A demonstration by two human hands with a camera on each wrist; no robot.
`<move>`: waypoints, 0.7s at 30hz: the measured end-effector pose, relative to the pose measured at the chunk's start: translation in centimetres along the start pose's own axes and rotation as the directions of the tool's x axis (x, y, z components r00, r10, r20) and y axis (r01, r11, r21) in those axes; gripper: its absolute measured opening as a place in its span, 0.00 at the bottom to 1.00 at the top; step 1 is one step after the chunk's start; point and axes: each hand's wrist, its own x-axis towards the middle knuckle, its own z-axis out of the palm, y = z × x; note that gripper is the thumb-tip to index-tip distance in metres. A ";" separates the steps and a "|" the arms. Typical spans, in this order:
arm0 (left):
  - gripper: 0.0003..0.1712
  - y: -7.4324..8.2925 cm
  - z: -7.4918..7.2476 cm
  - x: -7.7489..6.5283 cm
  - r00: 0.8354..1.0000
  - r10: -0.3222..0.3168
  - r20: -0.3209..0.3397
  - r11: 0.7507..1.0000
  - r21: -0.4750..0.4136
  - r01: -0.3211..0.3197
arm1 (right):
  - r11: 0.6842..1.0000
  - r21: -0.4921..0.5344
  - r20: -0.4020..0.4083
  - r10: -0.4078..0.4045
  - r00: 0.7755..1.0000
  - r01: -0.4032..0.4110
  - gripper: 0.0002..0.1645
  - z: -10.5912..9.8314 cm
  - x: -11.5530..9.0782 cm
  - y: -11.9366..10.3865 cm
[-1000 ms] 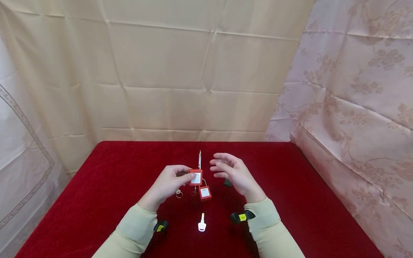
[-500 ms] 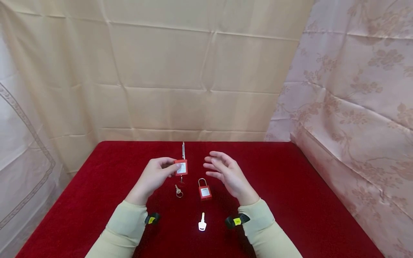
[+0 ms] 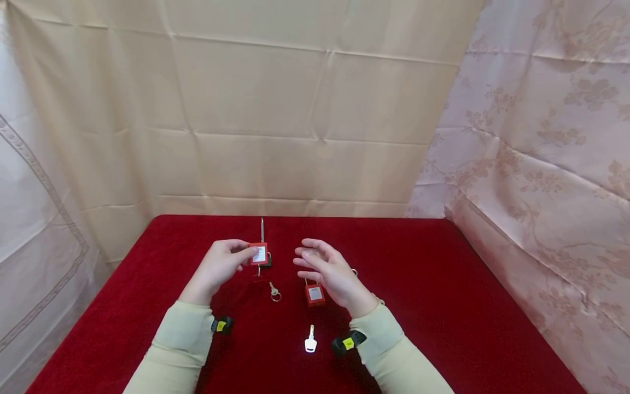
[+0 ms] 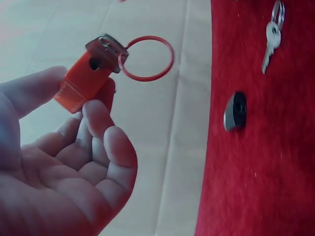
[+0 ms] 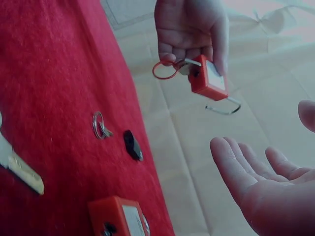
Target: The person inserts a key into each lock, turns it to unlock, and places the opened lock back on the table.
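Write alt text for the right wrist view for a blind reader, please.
A left hand holds a red padlock, its shackle open, with a key and red ring at the other end. Nearby is an empty right hand; on red cloth lie another red padlock, a ringed key, a loose key and a black object.

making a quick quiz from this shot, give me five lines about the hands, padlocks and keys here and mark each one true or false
1. The left hand holds a red padlock. True.
2. The right hand grips a key. False: the right hand holds nothing.
3. The ring hanging by the held padlock is blue. False: that ring is red.
4. A second red padlock rests on the table. True.
5. The large white key lies apart from both red padlocks. True.
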 end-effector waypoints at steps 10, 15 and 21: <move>0.21 -1.5 -1.2 0.4 0.999 -0.038 0.037 0.995 0.092 0.035 | 0.997 0.024 0.008 0.074 0.997 -0.075 0.32 2.2 1.4 1.2; 0.20 -2.5 -1.9 0.6 0.998 -0.055 0.026 0.992 0.111 0.052 | 0.991 0.064 0.011 0.118 0.993 -0.119 0.31 3.3 2.2 2.0; 0.20 -3.5 -2.6 0.6 0.994 -0.106 0.034 0.987 0.127 0.101 | 0.981 0.090 0.021 0.168 0.986 -0.169 0.32 4.7 2.9 2.9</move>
